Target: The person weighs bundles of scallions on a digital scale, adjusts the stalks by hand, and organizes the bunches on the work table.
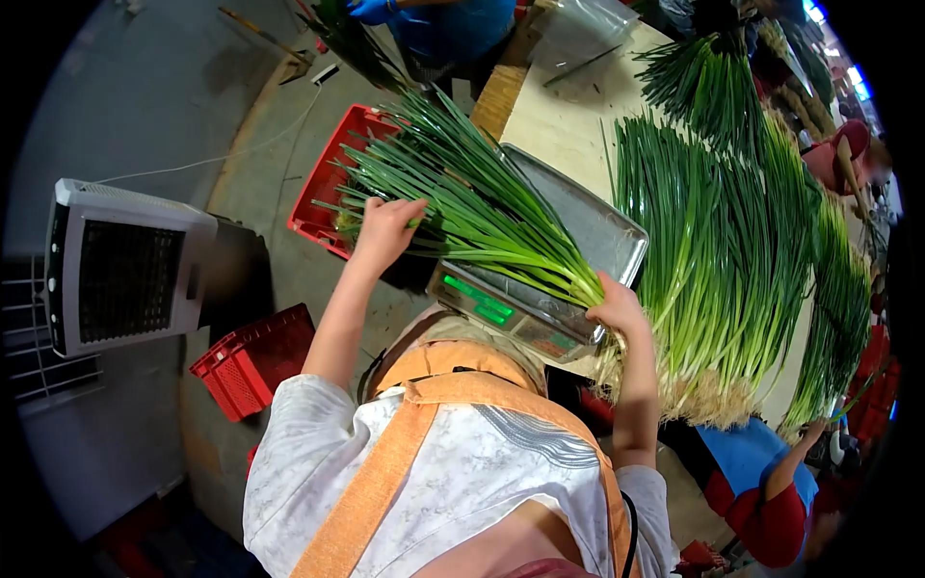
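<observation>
A bunch of green onions [501, 217] lies slantwise over the metal tray [617, 231] of a weighing scale [482, 301] with a lit green display. My right hand [621, 308] is closed around its pale stem end, and the roots hang below that hand. My left hand [387, 231] has its fingers closed on some green leaves near the leafy end. Those leaf tips reach out over a red crate [316, 183] to the left of the scale. What lies deeper in the crate is mostly hidden by the leaves.
Several large bunches of green onions [713, 260] cover the table [588, 106] at right. A person in blue [453, 29] stands at the far end, another in red [771, 515] at lower right. An air cooler [135, 270] and another red crate [255, 361] are on the left.
</observation>
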{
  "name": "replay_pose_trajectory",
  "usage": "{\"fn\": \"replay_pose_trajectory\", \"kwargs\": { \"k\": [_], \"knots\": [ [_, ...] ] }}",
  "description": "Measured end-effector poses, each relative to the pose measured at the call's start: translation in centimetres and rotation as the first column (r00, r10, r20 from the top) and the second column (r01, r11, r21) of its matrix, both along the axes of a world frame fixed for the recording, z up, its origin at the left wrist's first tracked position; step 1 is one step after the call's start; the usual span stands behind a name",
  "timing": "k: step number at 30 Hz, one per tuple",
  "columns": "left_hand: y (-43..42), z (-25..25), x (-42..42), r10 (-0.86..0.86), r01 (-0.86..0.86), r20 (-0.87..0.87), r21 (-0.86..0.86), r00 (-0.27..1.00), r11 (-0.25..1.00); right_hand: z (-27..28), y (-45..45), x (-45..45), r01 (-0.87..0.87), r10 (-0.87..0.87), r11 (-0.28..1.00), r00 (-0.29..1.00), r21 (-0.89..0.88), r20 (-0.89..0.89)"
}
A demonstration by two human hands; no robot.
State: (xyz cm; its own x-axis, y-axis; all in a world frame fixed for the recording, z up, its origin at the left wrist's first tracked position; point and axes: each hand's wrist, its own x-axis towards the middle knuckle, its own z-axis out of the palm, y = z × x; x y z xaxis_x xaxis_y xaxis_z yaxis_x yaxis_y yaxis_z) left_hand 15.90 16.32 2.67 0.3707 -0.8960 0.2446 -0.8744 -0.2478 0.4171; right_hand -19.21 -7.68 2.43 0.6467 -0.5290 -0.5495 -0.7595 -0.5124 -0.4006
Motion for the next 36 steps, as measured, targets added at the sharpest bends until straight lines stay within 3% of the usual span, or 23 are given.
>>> {"fn": "replay_pose_trajectory", "kwargs": {
  "k": [6,10,17,20,23,28,36],
  "knots": [
    [-2.5,-0.2,-0.9,-0.158,0.144,0.064,0.184,0.985,0.972,0.4,0.0,0.2,0.027,-0.026,0.999,0.999,0.03,-0.026],
    [-3.4,0.4,-0.2,-0.241,0.226,0.123,0.125,0.963,0.966,0.0,-0.1,-0.1,0.02,-0.02,1.0,1.0,0.019,-0.004],
    [-3.2,0.1,-0.3,-0.336,0.253,0.297,0.284,0.894,0.925,0.2,-0.1,0.0,0.024,-0.022,0.999,0.999,0.033,-0.036],
    [-2.9,0.2,-0.5,-0.359,0.269,0.288,0.309,0.888,0.912,0.0,-0.2,0.0,0.01,-0.009,1.0,0.999,0.027,-0.047],
    [-2.9,0.1,-0.6,-0.327,0.277,0.24,0.221,0.914,0.935,0.4,0.0,0.0,0.008,-0.007,1.0,0.999,0.015,-0.04],
    [-2.8,-0.8,-1.5,-0.13,0.129,-0.006,0.181,0.992,0.975,0.7,0.0,0.0,0.023,-0.019,0.998,0.998,0.065,-0.06],
    [-3.9,-2.3,-1.9,0.133,-0.107,-0.313,0.098,0.94,0.989,0.2,0.0,-0.2,-0.002,0.005,0.999,0.998,0.047,-0.067]
  ]
}}
